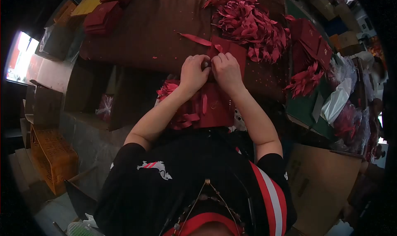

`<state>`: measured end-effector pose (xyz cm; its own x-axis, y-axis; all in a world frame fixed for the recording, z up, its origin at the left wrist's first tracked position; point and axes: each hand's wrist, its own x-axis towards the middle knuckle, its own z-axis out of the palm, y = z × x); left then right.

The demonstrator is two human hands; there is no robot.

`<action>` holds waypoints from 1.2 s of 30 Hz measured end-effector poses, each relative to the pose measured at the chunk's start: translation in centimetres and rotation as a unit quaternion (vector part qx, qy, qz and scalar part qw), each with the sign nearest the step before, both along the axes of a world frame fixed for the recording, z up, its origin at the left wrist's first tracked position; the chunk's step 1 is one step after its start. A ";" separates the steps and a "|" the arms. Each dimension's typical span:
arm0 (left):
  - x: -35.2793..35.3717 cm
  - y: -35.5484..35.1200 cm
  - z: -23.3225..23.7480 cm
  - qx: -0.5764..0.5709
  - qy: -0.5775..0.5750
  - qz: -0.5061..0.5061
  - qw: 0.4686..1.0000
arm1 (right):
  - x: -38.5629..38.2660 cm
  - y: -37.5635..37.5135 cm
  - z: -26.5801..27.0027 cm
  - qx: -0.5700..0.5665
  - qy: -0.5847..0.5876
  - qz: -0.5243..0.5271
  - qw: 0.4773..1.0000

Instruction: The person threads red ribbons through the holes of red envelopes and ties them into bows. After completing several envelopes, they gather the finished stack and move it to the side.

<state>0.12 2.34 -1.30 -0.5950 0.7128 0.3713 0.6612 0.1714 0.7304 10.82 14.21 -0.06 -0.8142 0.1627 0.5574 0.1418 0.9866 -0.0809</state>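
At the near edge of the table, a flat red gift bag (235,49) lies under my hands. My left hand (193,73) is closed, thumb against curled fingers; what it pinches is hidden. Close beside it, my right hand (226,71) is closed too, with the tip of a red ribbon (218,48) showing at its fingertips. Another strip of red ribbon (196,39) stretches left across the cloth from the bag. Below my hands, a second red bag (215,107) with a small gold mark rests near my lap, with loose ribbons beside it.
A large heap of red ribbons (252,22) lies at the back right of the brown cloth (161,20). Stacked red bags stand at right (310,41) and back left (102,17). Cardboard boxes (89,87) and an orange crate (53,155) are at left; clear plastic wrapping (341,97) is at right.
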 end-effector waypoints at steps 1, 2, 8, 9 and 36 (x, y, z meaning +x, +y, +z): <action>-0.1 0.0 0.2 -0.002 0.001 -0.002 1.000 | 0.0 -0.2 0.2 0.054 -0.023 -0.008 0.998; -0.4 0.0 0.4 -0.013 -0.090 -0.006 0.996 | 0.2 -0.2 0.5 0.057 -0.050 0.003 0.997; -0.7 0.3 0.3 -0.029 -0.188 -0.009 0.982 | 0.1 1.4 -0.2 0.045 -0.043 0.078 0.995; -0.4 0.4 0.3 -0.019 -0.147 -0.003 0.989 | 0.1 1.4 -0.4 0.044 -0.041 0.078 0.995; -2.2 0.8 -0.9 -0.071 0.107 -0.066 0.990 | 1.5 1.1 -2.0 -0.297 0.138 0.024 0.945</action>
<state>-2.06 3.14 -2.16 -0.4117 0.8333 0.3690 0.8215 0.1641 0.5461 12.31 15.26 -2.10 -0.6662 0.4794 0.5713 -0.0091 0.7607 -0.6491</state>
